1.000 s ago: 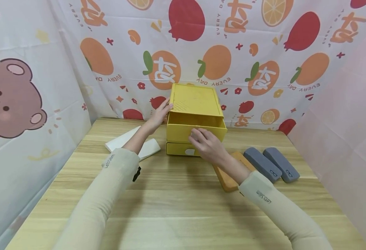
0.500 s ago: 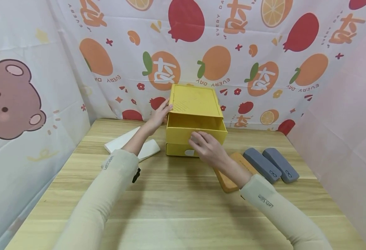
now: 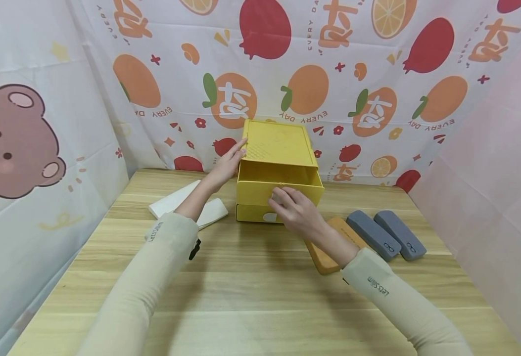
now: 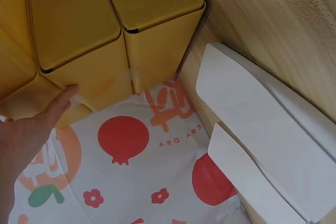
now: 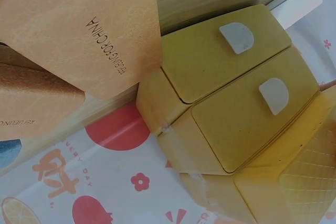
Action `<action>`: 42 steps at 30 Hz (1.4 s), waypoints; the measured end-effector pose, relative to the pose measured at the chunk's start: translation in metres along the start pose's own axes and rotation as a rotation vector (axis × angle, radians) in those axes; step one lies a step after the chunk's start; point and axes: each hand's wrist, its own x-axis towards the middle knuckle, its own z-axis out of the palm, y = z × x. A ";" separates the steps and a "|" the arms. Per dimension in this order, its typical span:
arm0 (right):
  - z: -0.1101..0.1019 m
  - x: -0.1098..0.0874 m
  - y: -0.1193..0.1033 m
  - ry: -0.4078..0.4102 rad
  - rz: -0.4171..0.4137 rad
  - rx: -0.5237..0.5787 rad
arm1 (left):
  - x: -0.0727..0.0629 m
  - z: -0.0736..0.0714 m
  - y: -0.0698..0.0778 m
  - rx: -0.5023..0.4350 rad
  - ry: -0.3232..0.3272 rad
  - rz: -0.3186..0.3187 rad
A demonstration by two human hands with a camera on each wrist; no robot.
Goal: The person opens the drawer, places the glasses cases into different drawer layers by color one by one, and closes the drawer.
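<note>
A yellow two-drawer box (image 3: 280,141) stands at the back of the table, its upper drawer (image 3: 252,193) pulled partway out with a bare inside showing. My right hand (image 3: 297,210) has its fingers curled at the middle of that drawer's front and pinches it by the top edge. Along the box's left side lies my left hand (image 3: 224,169), fingers extended towards the top edge; in the left wrist view a finger of this hand (image 4: 29,137) touches the side wall. The lower drawer (image 3: 248,212) is closed and carries a white half-round tab (image 3: 269,217).
An orange-brown case (image 3: 324,254) lies under my right forearm, beside two grey glasses cases (image 3: 373,235) (image 3: 401,235). White folded cases (image 3: 213,212) lie left of the box. A printed cloth (image 3: 175,64) hangs behind the wooden table (image 3: 242,316).
The upper drawer has come slightly further out towards me, my right hand moving with it. My left hand stays at the box's side, its fingertips shifted a little up.
</note>
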 end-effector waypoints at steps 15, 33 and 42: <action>-0.003 -0.002 -0.002 0.037 0.012 0.021 | -0.017 0.003 0.029 0.007 -0.039 0.002; -0.008 -0.005 -0.008 0.052 0.006 0.011 | 0.002 0.001 -0.001 0.016 -0.006 0.010; -0.014 -0.005 -0.011 0.053 -0.023 -0.009 | -0.013 0.001 0.023 -0.004 -0.035 -0.011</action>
